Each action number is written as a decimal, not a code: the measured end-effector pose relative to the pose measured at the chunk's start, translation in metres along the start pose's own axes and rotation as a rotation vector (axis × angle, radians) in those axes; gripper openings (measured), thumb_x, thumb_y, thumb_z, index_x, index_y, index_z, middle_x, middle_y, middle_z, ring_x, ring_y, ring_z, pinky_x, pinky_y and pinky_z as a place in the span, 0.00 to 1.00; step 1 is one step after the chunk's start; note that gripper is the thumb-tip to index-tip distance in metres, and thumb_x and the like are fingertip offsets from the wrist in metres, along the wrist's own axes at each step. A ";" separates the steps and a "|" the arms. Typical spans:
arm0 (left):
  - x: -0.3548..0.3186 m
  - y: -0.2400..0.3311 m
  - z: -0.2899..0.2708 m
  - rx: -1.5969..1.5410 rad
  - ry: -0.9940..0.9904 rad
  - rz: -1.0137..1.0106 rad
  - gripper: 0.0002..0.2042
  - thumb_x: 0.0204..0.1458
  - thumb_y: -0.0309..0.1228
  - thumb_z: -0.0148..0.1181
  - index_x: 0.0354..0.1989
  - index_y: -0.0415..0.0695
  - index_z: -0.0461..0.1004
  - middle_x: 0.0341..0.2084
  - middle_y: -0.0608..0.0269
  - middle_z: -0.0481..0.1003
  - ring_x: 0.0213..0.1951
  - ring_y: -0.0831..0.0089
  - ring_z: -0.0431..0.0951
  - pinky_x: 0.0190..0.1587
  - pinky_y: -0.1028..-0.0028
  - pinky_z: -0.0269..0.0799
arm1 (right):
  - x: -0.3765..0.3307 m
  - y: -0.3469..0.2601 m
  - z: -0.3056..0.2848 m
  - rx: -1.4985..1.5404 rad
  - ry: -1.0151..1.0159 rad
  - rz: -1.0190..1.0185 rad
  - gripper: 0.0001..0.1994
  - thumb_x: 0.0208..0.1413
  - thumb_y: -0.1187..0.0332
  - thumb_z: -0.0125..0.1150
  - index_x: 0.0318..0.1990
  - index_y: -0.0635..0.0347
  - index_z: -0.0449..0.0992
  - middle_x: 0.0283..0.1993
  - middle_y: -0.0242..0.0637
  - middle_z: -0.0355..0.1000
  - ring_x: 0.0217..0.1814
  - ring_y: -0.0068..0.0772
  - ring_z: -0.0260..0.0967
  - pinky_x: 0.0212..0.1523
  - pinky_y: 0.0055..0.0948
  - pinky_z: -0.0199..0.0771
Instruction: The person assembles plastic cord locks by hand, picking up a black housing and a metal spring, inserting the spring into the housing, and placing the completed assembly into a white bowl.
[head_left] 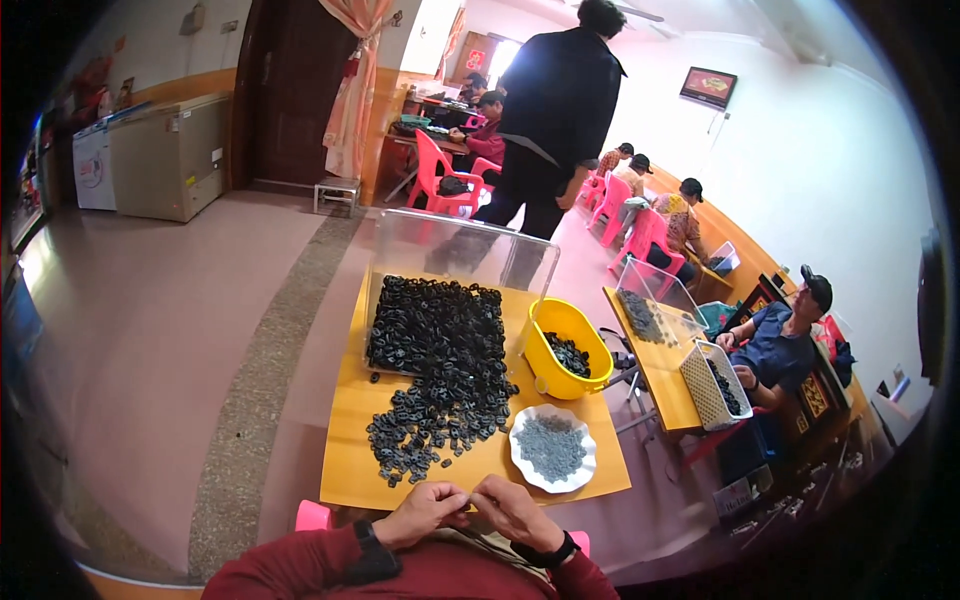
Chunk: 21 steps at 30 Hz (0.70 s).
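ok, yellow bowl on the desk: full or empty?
Neither: the yellow bowl is partly filled. A small heap of black rings sits at its bottom, with bare yellow wall showing above them.

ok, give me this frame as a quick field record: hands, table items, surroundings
left hand: at near table edge, fingertips meeting the right hand's, pinching something too small to tell
right hand: same, fingers curled
wrists: dark band on each
table: yellow-orange top
rings: black pile spilling out of clear bin toward the hands
bowl: yellow, right of pile, a few black pieces inside
plate: white, scalloped, holds small grey parts, nearest the right hand
others: person in dark jacket standing beyond table; seated person at next table on the right
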<state>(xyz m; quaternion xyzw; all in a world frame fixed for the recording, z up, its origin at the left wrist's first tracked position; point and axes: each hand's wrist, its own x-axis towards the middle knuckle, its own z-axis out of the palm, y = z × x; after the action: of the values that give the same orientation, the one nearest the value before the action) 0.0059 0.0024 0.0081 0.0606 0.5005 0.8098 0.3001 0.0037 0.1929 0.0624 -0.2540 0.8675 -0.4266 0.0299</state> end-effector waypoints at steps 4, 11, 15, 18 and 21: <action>-0.001 -0.002 -0.001 -0.048 -0.004 -0.014 0.09 0.61 0.32 0.51 0.39 0.38 0.72 0.30 0.67 0.74 0.32 0.81 0.75 0.40 0.78 0.74 | 0.000 -0.003 0.002 -0.076 0.011 -0.018 0.06 0.58 0.71 0.55 0.33 0.65 0.70 0.25 0.43 0.67 0.25 0.35 0.65 0.28 0.30 0.65; -0.003 0.004 0.002 0.029 0.017 0.009 0.10 0.61 0.32 0.51 0.39 0.36 0.72 0.31 0.66 0.74 0.33 0.80 0.75 0.39 0.79 0.73 | -0.003 0.006 0.006 -0.038 0.023 -0.010 0.08 0.59 0.69 0.54 0.30 0.64 0.68 0.26 0.49 0.64 0.26 0.51 0.64 0.27 0.39 0.63; 0.000 -0.004 -0.002 -0.025 0.037 -0.011 0.09 0.61 0.31 0.50 0.39 0.37 0.72 0.32 0.66 0.74 0.33 0.79 0.76 0.39 0.78 0.74 | -0.002 0.008 0.007 0.091 0.021 -0.069 0.06 0.58 0.71 0.55 0.33 0.63 0.68 0.26 0.46 0.64 0.25 0.46 0.63 0.27 0.35 0.62; 0.003 -0.006 -0.005 -0.104 0.046 -0.046 0.09 0.61 0.31 0.50 0.37 0.37 0.72 0.32 0.65 0.74 0.33 0.77 0.76 0.39 0.77 0.75 | -0.002 0.010 0.008 0.095 -0.005 -0.013 0.04 0.57 0.73 0.57 0.34 0.63 0.69 0.27 0.45 0.66 0.27 0.45 0.65 0.28 0.34 0.64; 0.003 -0.003 -0.004 -0.115 0.035 -0.062 0.09 0.60 0.31 0.50 0.37 0.38 0.72 0.31 0.64 0.74 0.32 0.75 0.76 0.38 0.74 0.76 | 0.001 0.010 0.008 0.071 0.016 -0.103 0.04 0.55 0.75 0.58 0.35 0.63 0.70 0.29 0.44 0.67 0.29 0.45 0.67 0.29 0.33 0.66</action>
<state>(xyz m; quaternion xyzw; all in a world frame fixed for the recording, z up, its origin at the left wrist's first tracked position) 0.0025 0.0018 0.0029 0.0134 0.4601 0.8284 0.3190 0.0009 0.1915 0.0500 -0.2936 0.8378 -0.4602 0.0101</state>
